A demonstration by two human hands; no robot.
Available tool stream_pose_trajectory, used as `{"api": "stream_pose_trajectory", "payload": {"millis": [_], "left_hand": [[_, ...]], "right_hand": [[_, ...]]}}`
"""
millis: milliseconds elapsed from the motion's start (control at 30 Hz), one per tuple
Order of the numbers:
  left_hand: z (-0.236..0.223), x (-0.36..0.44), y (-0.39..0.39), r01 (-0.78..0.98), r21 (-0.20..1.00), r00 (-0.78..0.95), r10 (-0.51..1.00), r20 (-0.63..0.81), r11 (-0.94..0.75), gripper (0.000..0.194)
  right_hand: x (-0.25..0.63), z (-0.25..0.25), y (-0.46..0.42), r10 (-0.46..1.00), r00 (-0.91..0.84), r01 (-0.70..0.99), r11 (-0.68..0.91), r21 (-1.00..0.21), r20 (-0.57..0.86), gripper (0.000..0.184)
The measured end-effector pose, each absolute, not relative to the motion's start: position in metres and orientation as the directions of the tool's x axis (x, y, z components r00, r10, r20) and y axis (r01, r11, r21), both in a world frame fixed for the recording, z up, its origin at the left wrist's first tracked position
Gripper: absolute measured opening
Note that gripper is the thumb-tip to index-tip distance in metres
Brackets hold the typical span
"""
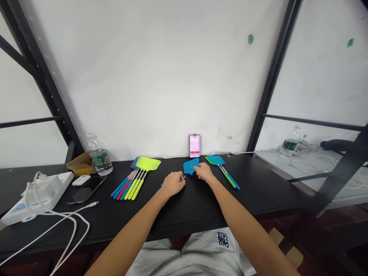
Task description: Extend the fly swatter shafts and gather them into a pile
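Note:
Over the middle of the black table, my left hand (173, 183) is closed around a fly swatter handle. Its thin metal rod (183, 178) pokes out past my fingers, and a bit of blue shows behind the hand. My right hand (204, 172) pinches a blue fly swatter head (190, 166) at its lower right edge. The rod's tip points toward the head's neck, and a small gap seems to lie between them. Right of my hands lie a blue fly swatter (216, 160) and a green one (229, 179), overlapping. A fanned row of several fly swatters (148, 164) lies to the left.
A phone (194, 145) with a lit screen leans on the wall. At left are a water bottle (100, 157), a cardboard box (82, 164), a white case (81, 180), a dark phone (87, 189) and a power strip (54, 191) with loose white cables (71, 214). Black frame posts (271, 76) flank the table.

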State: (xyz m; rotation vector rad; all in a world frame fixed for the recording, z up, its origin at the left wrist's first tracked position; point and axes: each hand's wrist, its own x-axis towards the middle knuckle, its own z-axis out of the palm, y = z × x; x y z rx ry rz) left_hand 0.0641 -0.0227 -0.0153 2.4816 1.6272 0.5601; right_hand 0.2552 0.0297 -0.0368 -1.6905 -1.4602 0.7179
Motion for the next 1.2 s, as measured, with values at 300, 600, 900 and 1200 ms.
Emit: {"api": "stream_pose_trajectory", "payload": {"millis": [300, 600, 900, 1200], "left_hand": [[-0.017, 0.063, -0.021, 0.853, 0.303, 0.36, 0.899, 0.249, -0.425, 0.009], [-0.015, 0.063, -0.024, 0.849, 0.314, 0.357, 0.9, 0.252, -0.425, 0.012], [-0.016, 0.063, -0.023, 0.842, 0.314, 0.366, 0.892, 0.266, -0.439, 0.012], [-0.014, 0.063, -0.024, 0.837, 0.32, 0.371, 0.89, 0.265, -0.444, 0.013]], "right_hand": [[0.253, -0.031, 0.024, 0.98, 0.184, 0.568, -0.039, -0.822, 0.081, 0.019], [0.249, -0.027, 0.021, 0.987, 0.159, 0.332, -0.046, -0.942, 0.008, 0.02], [0.249, -0.028, 0.021, 0.988, 0.156, 0.328, -0.057, -0.943, -0.005, 0.02], [0.251, -0.034, 0.025, 0.98, 0.196, 0.433, -0.06, -0.9, 0.029, 0.019]]}}
